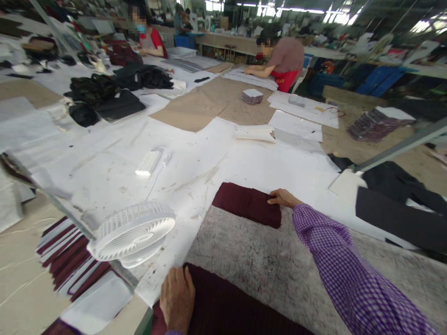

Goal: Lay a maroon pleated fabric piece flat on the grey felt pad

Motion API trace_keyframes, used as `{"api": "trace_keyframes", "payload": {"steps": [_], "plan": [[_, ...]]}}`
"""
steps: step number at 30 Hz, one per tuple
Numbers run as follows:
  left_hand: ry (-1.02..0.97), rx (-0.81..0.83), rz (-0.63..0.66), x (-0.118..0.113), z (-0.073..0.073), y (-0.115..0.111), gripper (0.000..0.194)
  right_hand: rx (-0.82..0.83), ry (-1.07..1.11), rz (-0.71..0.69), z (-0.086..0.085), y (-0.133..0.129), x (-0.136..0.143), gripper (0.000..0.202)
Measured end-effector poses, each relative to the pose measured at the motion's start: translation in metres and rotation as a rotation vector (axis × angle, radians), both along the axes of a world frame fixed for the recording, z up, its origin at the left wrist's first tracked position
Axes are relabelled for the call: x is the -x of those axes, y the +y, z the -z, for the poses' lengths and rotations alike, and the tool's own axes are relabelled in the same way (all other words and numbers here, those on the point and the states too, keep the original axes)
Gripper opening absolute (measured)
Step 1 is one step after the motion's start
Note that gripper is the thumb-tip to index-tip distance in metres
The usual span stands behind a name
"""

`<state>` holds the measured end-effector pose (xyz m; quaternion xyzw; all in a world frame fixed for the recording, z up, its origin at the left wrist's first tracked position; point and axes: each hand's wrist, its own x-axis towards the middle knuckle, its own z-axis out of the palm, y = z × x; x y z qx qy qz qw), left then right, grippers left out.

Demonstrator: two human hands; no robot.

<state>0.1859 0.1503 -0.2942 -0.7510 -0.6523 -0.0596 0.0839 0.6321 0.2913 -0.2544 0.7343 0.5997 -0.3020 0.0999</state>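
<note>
While our right hand [283, 198] stretches forward, its fingers lie closed over the near edge of the folded maroon stack [247, 205], which sits on the grey felt pad [279, 260] of the worktop [115, 153], just where the felt meets the white paper. Our left hand [177, 298] rests flat, fingers loosely spread and gripping nothing, on a larger maroon cloth [226, 307] at the near edge of the pad. We judge this the gathering step: one bundle reached for, the other pinned in place. Drawing the far stack toward us would call for a firm pinch so its layers do not slide apart. A white fan [134, 232] stands to the left, over striped maroon pieces [66, 260]; two other people work at the far end.
</note>
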Motion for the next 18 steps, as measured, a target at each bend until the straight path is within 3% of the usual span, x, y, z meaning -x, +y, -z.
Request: {"api": "trace_keyframes", "payload": {"steps": [6, 11, 18], "plan": [[-0.002, 0.001, 0.002, 0.0, -0.001, 0.0, 0.018, 0.011, -0.049, -0.012, 0.0, 0.003, 0.001, 0.023], [-0.004, 0.007, -0.005, 0.0, -0.001, 0.0, 0.019, -0.135, -0.105, -0.031, -0.003, 0.006, 0.01, 0.03], [-0.006, 0.006, -0.01, 0.0, 0.001, 0.0, 0.019, -0.215, 0.025, -0.283, -0.006, 0.044, 0.037, 0.035]]}}
